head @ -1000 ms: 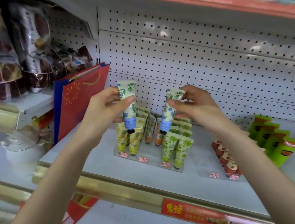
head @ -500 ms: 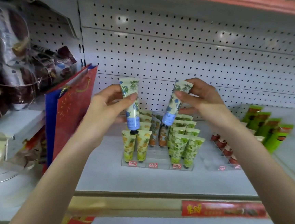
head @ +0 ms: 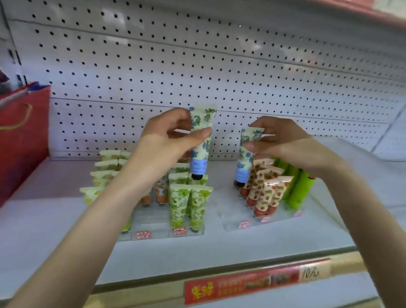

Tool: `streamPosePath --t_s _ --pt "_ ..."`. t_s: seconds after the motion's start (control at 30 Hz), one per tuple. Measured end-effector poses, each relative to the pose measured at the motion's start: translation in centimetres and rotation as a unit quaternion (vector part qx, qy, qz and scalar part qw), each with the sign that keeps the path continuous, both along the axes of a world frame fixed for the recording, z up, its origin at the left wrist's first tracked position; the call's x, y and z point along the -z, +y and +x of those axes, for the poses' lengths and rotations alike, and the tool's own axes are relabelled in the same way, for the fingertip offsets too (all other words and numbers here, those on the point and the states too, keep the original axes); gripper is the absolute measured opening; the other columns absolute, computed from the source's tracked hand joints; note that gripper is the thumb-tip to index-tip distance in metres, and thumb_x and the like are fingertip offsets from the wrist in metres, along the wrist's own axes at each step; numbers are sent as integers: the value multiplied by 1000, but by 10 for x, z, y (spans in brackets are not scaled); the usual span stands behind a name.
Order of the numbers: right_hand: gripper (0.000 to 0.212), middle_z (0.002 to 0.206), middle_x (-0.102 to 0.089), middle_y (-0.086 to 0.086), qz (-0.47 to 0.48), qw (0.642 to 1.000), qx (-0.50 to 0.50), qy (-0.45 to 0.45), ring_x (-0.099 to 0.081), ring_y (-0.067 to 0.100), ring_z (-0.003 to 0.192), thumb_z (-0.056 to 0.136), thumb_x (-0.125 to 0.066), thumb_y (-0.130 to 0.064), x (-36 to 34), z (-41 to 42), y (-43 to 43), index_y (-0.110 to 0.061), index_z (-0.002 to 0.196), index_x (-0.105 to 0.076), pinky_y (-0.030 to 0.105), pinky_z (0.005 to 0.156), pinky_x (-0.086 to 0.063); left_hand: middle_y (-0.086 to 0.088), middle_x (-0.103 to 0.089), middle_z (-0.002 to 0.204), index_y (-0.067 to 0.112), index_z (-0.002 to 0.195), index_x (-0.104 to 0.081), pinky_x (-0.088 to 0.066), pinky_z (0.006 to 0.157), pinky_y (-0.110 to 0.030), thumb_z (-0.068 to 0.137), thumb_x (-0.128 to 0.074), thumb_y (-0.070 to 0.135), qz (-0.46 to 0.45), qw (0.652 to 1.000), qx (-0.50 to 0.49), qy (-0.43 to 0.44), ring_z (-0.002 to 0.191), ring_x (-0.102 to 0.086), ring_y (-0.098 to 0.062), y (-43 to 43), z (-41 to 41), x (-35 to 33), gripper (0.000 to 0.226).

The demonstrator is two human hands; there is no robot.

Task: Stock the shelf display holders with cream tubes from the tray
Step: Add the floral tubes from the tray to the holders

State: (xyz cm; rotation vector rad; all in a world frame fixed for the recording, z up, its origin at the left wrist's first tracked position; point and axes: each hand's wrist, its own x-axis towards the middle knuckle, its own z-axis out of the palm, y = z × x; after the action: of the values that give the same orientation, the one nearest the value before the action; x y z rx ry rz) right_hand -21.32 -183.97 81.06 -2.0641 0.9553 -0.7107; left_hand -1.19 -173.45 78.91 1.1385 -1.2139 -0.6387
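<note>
My left hand (head: pixel 166 140) pinches a blue-flowered cream tube (head: pixel 200 141) upright, cap down, above the back rows of a clear display holder (head: pixel 155 233) filled with green, yellow and orange tubes. A second blue-flowered tube (head: pixel 245 157) is pinched by its top end in my right hand (head: pixel 281 143). Its cap sits low at the back left of the right clear holder (head: pixel 237 224), next to red-patterned tubes (head: pixel 268 186). No tray is in view.
Bright green tubes (head: pixel 300 189) stand right of the red-patterned ones. A red gift bag (head: pixel 6 141) stands at the left end of the white shelf (head: pixel 42 238). Pegboard (head: pixel 204 68) backs the shelf, and a red price strip (head: pixel 247 283) runs along its front edge.
The view swung left to right across the shelf. My right hand carried its tube right and down to the right holder. My left hand kept its tube over the left holder.
</note>
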Motion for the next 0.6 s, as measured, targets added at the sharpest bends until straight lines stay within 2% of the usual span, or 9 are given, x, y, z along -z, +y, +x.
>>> streamPosePath --t_s 0.07,0.17,0.23,0.33,0.43,0.6 --pt "16 94 -66 9 -21 999 -7 24 -65 13 80 83 -70 -13 0 -2 -12 -12 96 -60 20 67 -55 -7 -67 94 13 91 -64 -58 72 -27 82 -68 15 3 1000 -6 3 79 -63 -12 -9 -10 -2 10" --pt "20 95 -64 3 -38 997 -32 60 -62 4 65 84 -68 -12 5 9 -33 -5 99 -58 15 59 -48 -1 -66 88 15 87 -62 -58 71 -26 83 -67 14 3 1000 -8 6 75 -63 -9 -17 -19 -2 7" --pt "18 93 -62 -5 -58 990 -46 117 -60 3 66 84 -69 -15 13 20 -48 -10 96 -57 20 64 -48 2 -66 87 18 86 -62 -58 73 -28 83 -67 15 5 1000 -18 5 76 -64 -7 -19 -22 0 7" --pt "17 86 -54 -13 -110 970 -69 205 -51 -3 75 83 -70 -22 28 35 -65 -17 91 -55 17 64 -40 3 -67 88 18 87 -63 -58 74 -31 83 -67 16 9 999 -33 3 76 -65 -7 -20 -22 5 6" --pt "17 88 -53 -7 -137 953 -84 255 -49 7 80 83 -69 -22 43 45 -75 -18 91 -54 14 61 -35 3 -67 87 12 91 -63 -58 74 -32 83 -67 14 14 999 -51 11 76 -65 -6 -20 -20 8 9" --pt "17 96 -54 -1 -120 957 -80 250 -50 16 90 84 -68 -18 53 50 -82 -16 92 -53 18 62 -36 5 -67 83 10 91 -62 -58 71 -27 83 -66 11 9 998 -62 23 71 -65 -1 -19 -20 9 9"
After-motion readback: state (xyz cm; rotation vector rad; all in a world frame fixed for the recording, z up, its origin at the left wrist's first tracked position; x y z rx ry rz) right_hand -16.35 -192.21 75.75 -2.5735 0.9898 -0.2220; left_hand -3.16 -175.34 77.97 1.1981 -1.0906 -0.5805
